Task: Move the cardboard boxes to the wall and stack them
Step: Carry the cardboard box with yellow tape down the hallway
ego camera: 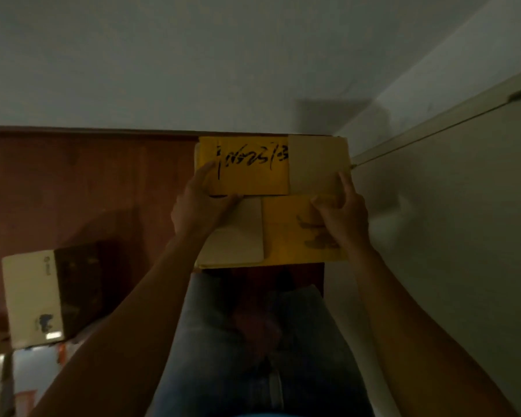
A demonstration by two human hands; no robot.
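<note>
A cardboard box (271,170) with yellow tape and black handwriting sits against the white wall in the corner, on top of another box (280,233) with yellow tape. My left hand (200,206) grips the upper box's left front corner. My right hand (342,213) holds its right front edge, fingers curled over the seam between the two boxes. A third cardboard box (32,296), pale with a dark taped side, lies on the reddish floor at the lower left.
The white wall (193,70) runs along the back and a pale door or panel (448,221) closes the right side. My legs in jeans (247,341) stand just behind the stack. Reddish floor (88,191) spreads to the left.
</note>
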